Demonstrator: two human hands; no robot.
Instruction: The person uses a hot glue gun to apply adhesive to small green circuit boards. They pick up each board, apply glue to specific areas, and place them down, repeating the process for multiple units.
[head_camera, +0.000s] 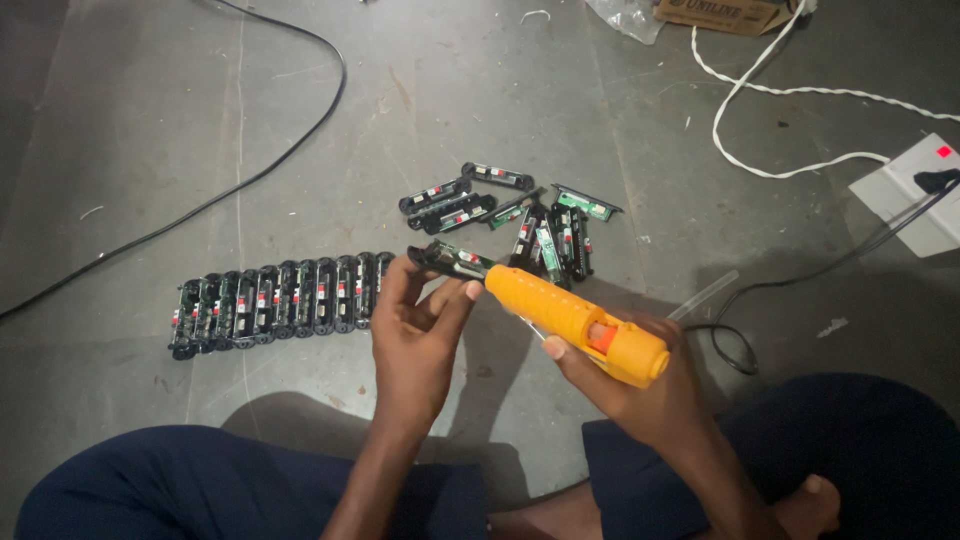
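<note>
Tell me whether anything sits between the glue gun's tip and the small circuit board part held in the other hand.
Nothing visible does. The orange glue gun in the right hand points its tip straight at the circuit board part pinched by the left hand; only that hand's own fingers sit just beneath.

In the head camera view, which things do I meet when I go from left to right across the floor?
Black cable → neat row of circuit modules → left hand holding one module → orange glue gun in the right hand → white twisted cord → white socket box.
</note>
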